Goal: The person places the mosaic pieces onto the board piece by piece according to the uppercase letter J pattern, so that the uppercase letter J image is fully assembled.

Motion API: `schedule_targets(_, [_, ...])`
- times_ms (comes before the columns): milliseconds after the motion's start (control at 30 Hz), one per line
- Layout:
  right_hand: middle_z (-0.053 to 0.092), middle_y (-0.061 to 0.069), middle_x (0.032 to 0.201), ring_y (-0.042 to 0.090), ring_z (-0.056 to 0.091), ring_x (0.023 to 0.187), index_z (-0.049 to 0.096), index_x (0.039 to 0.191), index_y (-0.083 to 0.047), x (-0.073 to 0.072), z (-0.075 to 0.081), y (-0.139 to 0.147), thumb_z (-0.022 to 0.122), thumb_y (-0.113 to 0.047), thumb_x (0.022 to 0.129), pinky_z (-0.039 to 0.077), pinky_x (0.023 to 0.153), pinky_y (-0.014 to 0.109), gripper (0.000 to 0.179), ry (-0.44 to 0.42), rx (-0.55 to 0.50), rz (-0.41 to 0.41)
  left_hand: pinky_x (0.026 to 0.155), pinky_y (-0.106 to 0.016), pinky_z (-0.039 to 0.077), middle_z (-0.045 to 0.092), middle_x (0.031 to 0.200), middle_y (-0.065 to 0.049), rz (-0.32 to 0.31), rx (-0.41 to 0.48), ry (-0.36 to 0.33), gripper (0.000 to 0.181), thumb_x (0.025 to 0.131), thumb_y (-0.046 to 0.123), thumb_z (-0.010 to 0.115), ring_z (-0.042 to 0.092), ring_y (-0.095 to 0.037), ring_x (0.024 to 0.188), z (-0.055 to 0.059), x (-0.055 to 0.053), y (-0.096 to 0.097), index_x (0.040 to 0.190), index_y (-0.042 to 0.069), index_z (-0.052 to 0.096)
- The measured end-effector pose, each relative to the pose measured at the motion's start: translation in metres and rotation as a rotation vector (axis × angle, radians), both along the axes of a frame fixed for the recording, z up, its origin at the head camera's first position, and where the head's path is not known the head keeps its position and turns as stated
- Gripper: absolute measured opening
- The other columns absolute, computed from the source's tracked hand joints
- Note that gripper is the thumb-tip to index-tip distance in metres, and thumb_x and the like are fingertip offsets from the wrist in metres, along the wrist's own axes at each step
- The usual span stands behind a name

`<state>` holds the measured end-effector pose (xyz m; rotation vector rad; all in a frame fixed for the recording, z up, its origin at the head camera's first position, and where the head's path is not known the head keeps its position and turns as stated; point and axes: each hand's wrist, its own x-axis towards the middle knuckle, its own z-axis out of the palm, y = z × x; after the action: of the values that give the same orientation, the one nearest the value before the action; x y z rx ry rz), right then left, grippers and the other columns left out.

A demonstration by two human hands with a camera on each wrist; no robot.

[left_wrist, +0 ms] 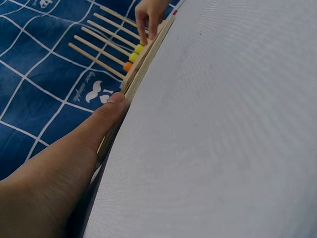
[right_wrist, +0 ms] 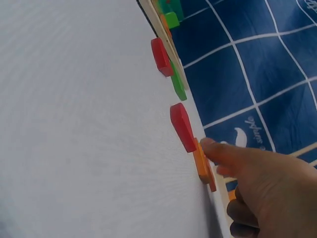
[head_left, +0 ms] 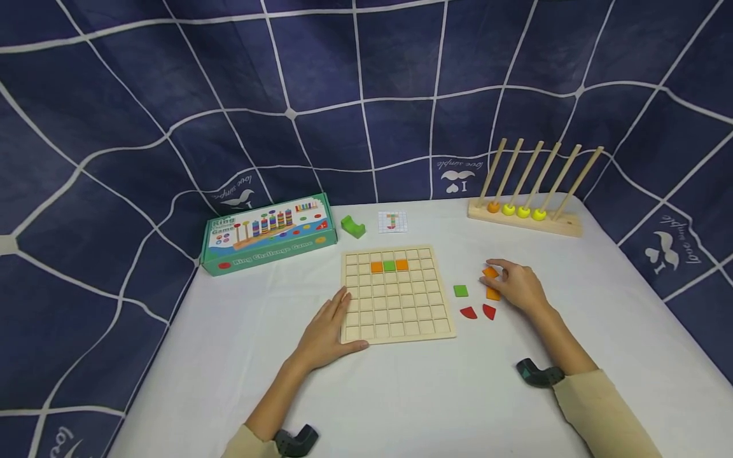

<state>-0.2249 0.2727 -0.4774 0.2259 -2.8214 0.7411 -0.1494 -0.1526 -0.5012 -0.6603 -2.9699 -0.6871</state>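
A wooden grid board lies on the table, with an orange, a green and an orange square tile in one row near its far side. My left hand rests against the board's near left corner, its thumb along the near edge and its fingers along the left side. To the right of the board my right hand pinches an orange tile between thumb and forefinger. Another orange tile lies just below it. Nearby are a green square tile and two red quarter-round tiles.
At the back left stands a green game box, with a green curved block beside it. A small pattern card lies behind the board. A wooden peg rack with orange and yellow beads stands at the back right.
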Motion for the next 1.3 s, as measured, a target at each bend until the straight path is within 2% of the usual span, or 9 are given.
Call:
schedule_targets(267, [0.039,0.001,0.052,0.018,0.034,0.047,0.064,0.113,-0.002,0.002,-0.005,0.013,0.073,-0.031,0.079,0.026,0.045,0.029,0.045,-0.031,0.006,-0.043,0.11,-0.038,0.016,0.007,0.155,-0.004,0.002,0.0,0.005,0.111,0.07,0.077,0.052,0.009,-0.015,0.139,-0.001,0.0,0.0,0.148,0.007,0.016])
schedule_targets(500, [0.038,0.0,0.05,0.017,0.034,0.046,0.067,0.105,-0.003,0.001,-0.006,0.018,0.072,-0.026,0.081,0.025,0.044,0.028,0.034,-0.008,-0.036,-0.024,0.11,-0.039,0.018,0.008,0.155,-0.004,0.002,0.007,0.009,0.11,0.069,0.078,0.051,0.011,-0.016,0.139,-0.001,0.0,-0.001,0.148,0.008,0.017])
schedule_targets(700, [0.035,-0.002,0.05,0.015,0.031,0.045,0.067,0.107,-0.005,0.0,-0.004,0.013,0.07,-0.022,0.083,0.025,0.042,0.027,0.03,0.043,-0.081,0.012,0.11,-0.039,0.017,0.008,0.155,-0.004,0.003,0.0,0.012,0.11,0.069,0.078,0.051,0.011,-0.016,0.139,-0.001,-0.001,-0.001,0.148,0.009,0.018])
schedule_targets(867, [0.033,-0.004,0.05,0.012,0.031,0.041,0.067,0.109,-0.008,-0.002,0.0,-0.009,0.069,-0.02,0.084,0.024,0.038,0.024,0.028,0.111,-0.106,0.088,0.11,-0.039,0.017,0.007,0.155,-0.003,0.002,-0.003,0.007,0.109,0.069,0.078,0.051,0.011,-0.017,0.139,-0.001,-0.001,-0.001,0.148,0.009,0.019])
schedule_targets(1000, [0.032,-0.008,0.049,0.009,0.029,0.04,0.067,0.109,-0.011,-0.002,0.0,-0.037,0.072,-0.02,0.081,0.023,0.038,0.023,0.03,0.139,-0.121,0.186,0.109,-0.04,0.018,0.007,0.155,-0.003,0.006,0.001,0.005,0.11,0.069,0.079,0.05,0.013,-0.019,0.139,-0.001,-0.001,-0.001,0.148,0.01,0.018])
schedule_targets(1167, [0.032,-0.01,0.049,0.005,0.026,0.041,0.068,0.109,-0.013,-0.008,-0.001,-0.072,0.07,-0.026,0.083,0.022,0.039,0.022,0.03,0.115,-0.144,0.304,0.108,-0.043,0.021,0.007,0.155,-0.002,0.015,0.014,0.001,0.11,0.068,0.079,0.051,0.016,-0.023,0.138,-0.002,0.0,-0.001,0.148,0.011,0.018])
schedule_targets(1300, [0.034,-0.01,0.049,0.003,0.025,0.041,0.068,0.11,-0.012,-0.015,-0.001,-0.098,0.069,-0.029,0.084,0.024,0.039,0.022,0.031,0.089,-0.16,0.362,0.108,-0.042,0.02,0.006,0.155,-0.002,0.016,0.01,-0.007,0.11,0.069,0.078,0.053,0.014,-0.022,0.138,-0.001,0.0,0.0,0.148,0.011,0.017])
